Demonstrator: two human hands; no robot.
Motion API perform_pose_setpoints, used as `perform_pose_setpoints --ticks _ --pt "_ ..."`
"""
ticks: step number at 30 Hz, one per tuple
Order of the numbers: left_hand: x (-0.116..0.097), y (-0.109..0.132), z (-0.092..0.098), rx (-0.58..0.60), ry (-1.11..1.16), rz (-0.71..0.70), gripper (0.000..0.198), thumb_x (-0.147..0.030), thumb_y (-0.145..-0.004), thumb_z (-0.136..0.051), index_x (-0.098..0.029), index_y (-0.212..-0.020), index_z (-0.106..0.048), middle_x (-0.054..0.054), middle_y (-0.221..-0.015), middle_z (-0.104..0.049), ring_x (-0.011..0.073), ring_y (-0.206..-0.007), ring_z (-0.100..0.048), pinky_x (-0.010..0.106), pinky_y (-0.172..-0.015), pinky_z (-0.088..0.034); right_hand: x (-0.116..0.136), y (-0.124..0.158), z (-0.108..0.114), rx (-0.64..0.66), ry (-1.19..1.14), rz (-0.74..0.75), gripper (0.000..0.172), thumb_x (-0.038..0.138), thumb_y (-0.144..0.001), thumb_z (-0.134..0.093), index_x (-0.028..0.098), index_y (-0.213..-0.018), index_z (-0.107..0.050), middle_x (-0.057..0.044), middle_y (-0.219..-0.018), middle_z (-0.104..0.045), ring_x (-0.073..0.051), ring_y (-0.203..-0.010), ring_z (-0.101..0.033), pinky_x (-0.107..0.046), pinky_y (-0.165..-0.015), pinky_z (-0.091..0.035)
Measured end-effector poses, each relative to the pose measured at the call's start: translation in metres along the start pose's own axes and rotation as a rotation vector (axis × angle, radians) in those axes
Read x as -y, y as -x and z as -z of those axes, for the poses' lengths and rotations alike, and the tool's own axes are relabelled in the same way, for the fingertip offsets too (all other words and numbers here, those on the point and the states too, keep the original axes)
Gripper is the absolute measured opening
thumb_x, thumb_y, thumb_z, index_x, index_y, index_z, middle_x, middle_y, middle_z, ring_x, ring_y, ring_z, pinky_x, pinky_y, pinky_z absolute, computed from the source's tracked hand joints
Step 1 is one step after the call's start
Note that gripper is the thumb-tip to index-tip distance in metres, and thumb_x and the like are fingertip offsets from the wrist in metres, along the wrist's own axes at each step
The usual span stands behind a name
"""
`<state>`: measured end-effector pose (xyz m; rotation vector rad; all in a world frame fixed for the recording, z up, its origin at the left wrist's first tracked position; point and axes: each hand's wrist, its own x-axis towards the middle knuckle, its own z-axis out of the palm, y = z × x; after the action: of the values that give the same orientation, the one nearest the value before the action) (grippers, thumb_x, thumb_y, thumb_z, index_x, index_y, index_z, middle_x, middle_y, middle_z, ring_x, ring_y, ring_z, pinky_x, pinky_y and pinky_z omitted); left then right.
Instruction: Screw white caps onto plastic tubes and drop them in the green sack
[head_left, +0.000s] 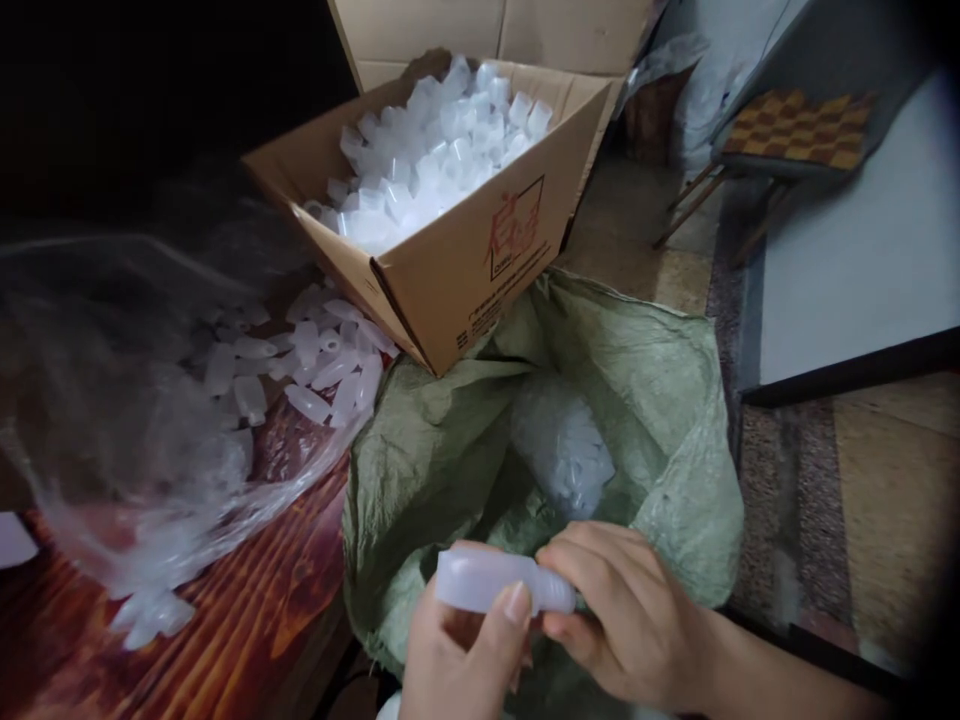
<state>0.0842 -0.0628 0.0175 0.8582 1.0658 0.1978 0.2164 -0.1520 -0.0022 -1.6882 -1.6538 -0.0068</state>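
My left hand (461, 650) is wrapped round the body of a small translucent white plastic squeeze bottle (484, 580), with its thumb along the side. The bottle lies sideways, its ribbed neck pointing right. At that neck end the fingers of my right hand (630, 610) are pinched together; whether a cap sits between them is hidden. Both hands are over the mouth of a green woven sack (667, 400), in which a clear plastic bag (562, 445) of pale pieces lies.
Behind the sack a cardboard box (465, 270) holds many translucent caps (442, 150). At left, loose bottles (307, 350) and a clear plastic bag (112, 430) lie on a reddish wood-grain table (217, 620). A stool with a checkered seat (799, 128) stands at back right.
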Motion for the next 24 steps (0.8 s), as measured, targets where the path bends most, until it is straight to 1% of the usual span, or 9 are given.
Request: perform_pose_setpoints --ticks 4,6,8,10,11,14,16,20,24 --pt "-0.010 -0.027 -0.005 0.175 -0.287 -0.191 0.063 -0.071 -0.076 -0.061 -0.013 -0.101 -0.065 0.003 -0.067 -0.061 0.0130 -0.058 -0.053 0.022 -0.056 -0.042 -0.027 0.001 0.011 0.036 -0.043 -0.148 0.025 0.034 -0.103 -0.033 0.017 -0.101 -0.051 -0.003 -0.075 -0.061 -0.016 -0.064 -0.060 -0.028 -0.059 -0.046" --pt "-0.023 -0.045 -0.007 0.270 -0.573 -0.236 0.068 -0.067 -0.089 -0.044 -0.014 -0.130 -0.055 0.007 -0.087 -0.068 0.0182 -0.076 -0.061 0.027 -0.071 -0.048 -0.049 0.000 0.020 0.024 0.027 -0.404 0.021 0.035 -0.099 -0.044 0.018 -0.110 -0.052 -0.002 -0.079 -0.062 -0.016 -0.065 -0.062 -0.028 -0.059 -0.046" --pt "-0.035 -0.067 -0.012 0.300 -0.921 -0.249 0.070 -0.062 -0.096 -0.029 -0.015 -0.147 -0.036 0.012 -0.113 -0.067 0.0235 -0.100 -0.062 0.035 -0.088 -0.048 -0.072 0.002 0.029 0.016 0.076 -0.736 0.047 0.043 -0.091 -0.057 0.018 -0.130 -0.046 -0.001 -0.081 -0.063 -0.017 -0.068 -0.062 -0.028 -0.061 -0.046" --pt "-0.040 -0.093 -0.022 0.334 -1.280 -0.263 0.069 -0.060 -0.098 -0.020 -0.015 -0.148 -0.036 0.015 -0.128 -0.061 0.0275 -0.115 -0.058 0.040 -0.096 -0.045 -0.091 0.006 0.038 0.028 -0.059 -1.008 0.065 0.051 -0.086 -0.062 0.019 -0.138 -0.041 0.001 -0.079 -0.061 -0.016 -0.063 -0.059 -0.028 -0.057 -0.045" --pt "-0.038 -0.108 -0.029 0.371 -1.435 -0.264 0.068 -0.060 -0.098 -0.020 -0.015 -0.143 -0.044 0.015 -0.128 -0.061 0.0293 -0.116 -0.058 0.041 -0.096 -0.046 -0.097 0.009 0.042 0.021 -0.213 -1.116 0.060 0.053 -0.086 -0.061 0.020 -0.134 -0.045 0.001 -0.077 -0.059 -0.014 -0.058 -0.055 -0.026 -0.053 -0.042" --pt "-0.016 -0.161 -0.052 0.452 -1.690 -0.199 0.054 -0.054 -0.098 -0.033 -0.014 -0.116 -0.065 0.015 -0.106 -0.069 0.0305 -0.102 -0.066 0.043 -0.086 -0.052 -0.103 0.014 0.047 -0.106 -0.778 -1.346 0.030 0.044 -0.086 -0.061 0.021 -0.105 -0.058 0.002 -0.077 -0.057 -0.007 -0.047 -0.043 -0.020 -0.041 -0.032" --pt "0.007 -0.198 -0.065 0.457 -1.746 -0.141 0.039 -0.044 -0.097 -0.046 -0.013 -0.110 -0.065 0.013 -0.105 -0.068 0.0251 -0.098 -0.066 0.042 -0.086 -0.053 -0.100 0.014 0.046 -0.193 -1.047 -1.416 0.023 0.035 -0.081 -0.068 0.019 -0.094 -0.059 0.001 -0.081 -0.060 -0.005 -0.048 -0.043 -0.018 -0.041 -0.031" --pt "0.045 -0.253 -0.078 0.416 -1.820 -0.171 0.035 -0.034 -0.094 -0.058 -0.013 -0.122 -0.057 0.010 -0.118 -0.060 0.0222 -0.102 -0.062 0.042 -0.089 -0.054 -0.090 0.017 0.037 -0.227 -1.291 -1.506 0.028 0.035 -0.076 -0.077 0.018 -0.092 -0.062 0.000 -0.080 -0.061 -0.002 -0.047 -0.039 -0.015 -0.041 -0.030" --pt "0.057 -0.279 -0.085 0.458 -1.841 -0.294 0.036 -0.033 -0.095 -0.057 -0.015 -0.126 -0.054 0.010 -0.121 -0.058 0.0221 -0.101 -0.062 0.040 -0.084 -0.056 -0.085 0.035 0.025 -0.202 -1.456 -1.651 0.039 0.054 -0.075 -0.076 0.019 -0.082 -0.060 0.008 -0.052 -0.043 -0.002 -0.038 -0.029 -0.015 -0.036 -0.024"
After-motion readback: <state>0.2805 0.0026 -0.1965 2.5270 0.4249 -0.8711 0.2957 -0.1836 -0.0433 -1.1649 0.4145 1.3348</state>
